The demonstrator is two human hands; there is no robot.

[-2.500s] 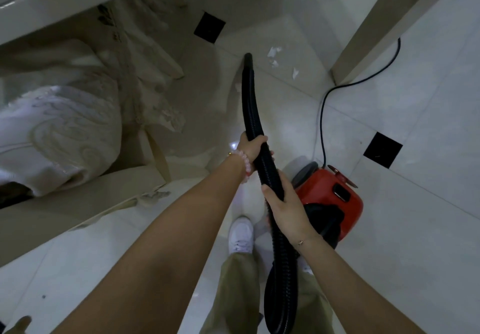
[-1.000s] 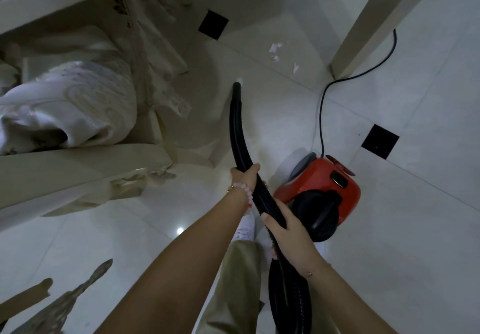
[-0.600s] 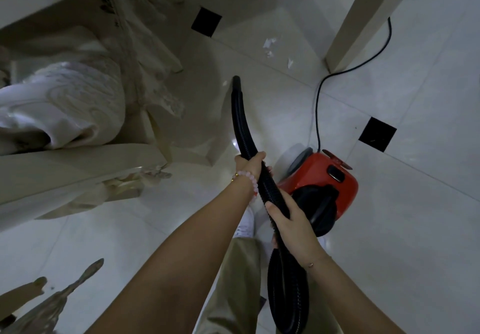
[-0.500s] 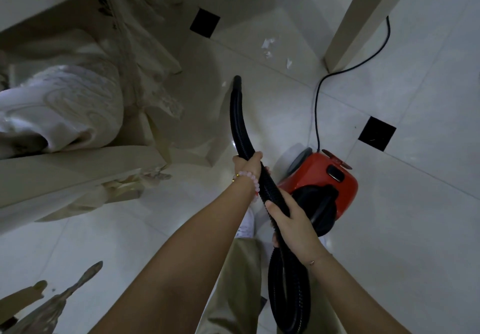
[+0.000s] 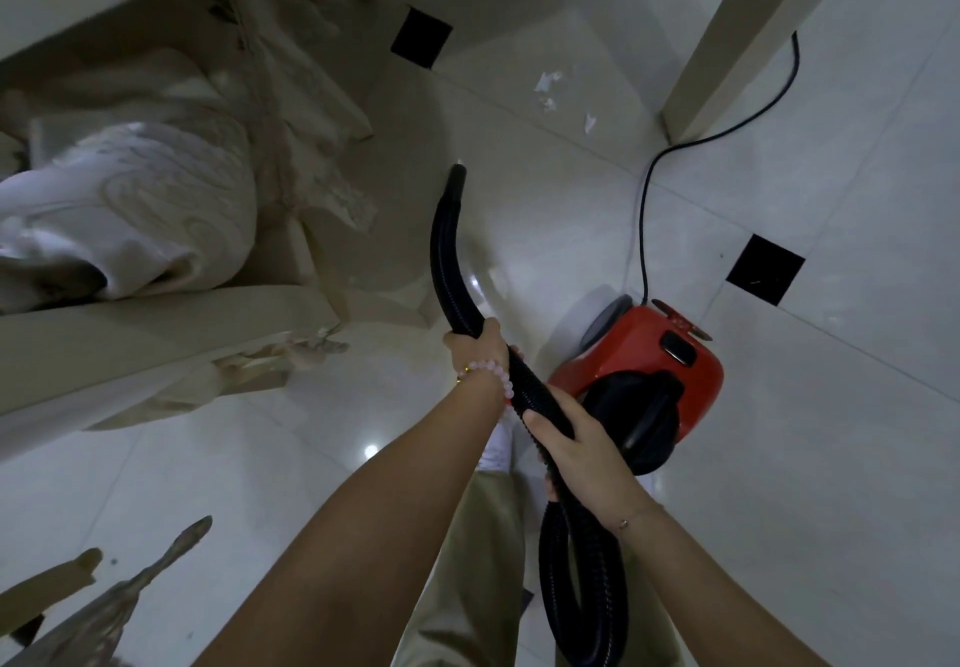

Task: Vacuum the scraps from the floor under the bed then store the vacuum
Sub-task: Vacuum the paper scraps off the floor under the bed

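Observation:
A black ribbed vacuum hose (image 5: pixel 445 261) runs from my body forward over the pale tiled floor; its nozzle tip sits near the shadowed edge of the bed. My left hand (image 5: pixel 478 349), with a pink bead bracelet, grips the hose higher up. My right hand (image 5: pixel 569 438) grips it lower down, close to the red vacuum body (image 5: pixel 654 354) standing on the floor at my right. Several white paper scraps (image 5: pixel 550 89) lie on the floor beyond the nozzle, well short of which the tip stops.
The cream bed frame (image 5: pixel 156 334) with a bunched white cover (image 5: pixel 130 209) fills the left. A beige post (image 5: pixel 727 32) stands at the upper right, with the black power cord (image 5: pixel 647 209) curling past it to the vacuum. My shoe (image 5: pixel 496 451) is below the hands.
Over 2.5 s the nozzle drew back from beside the scraps toward me; both hands kept their grip on the hose. In the last half second little has moved.

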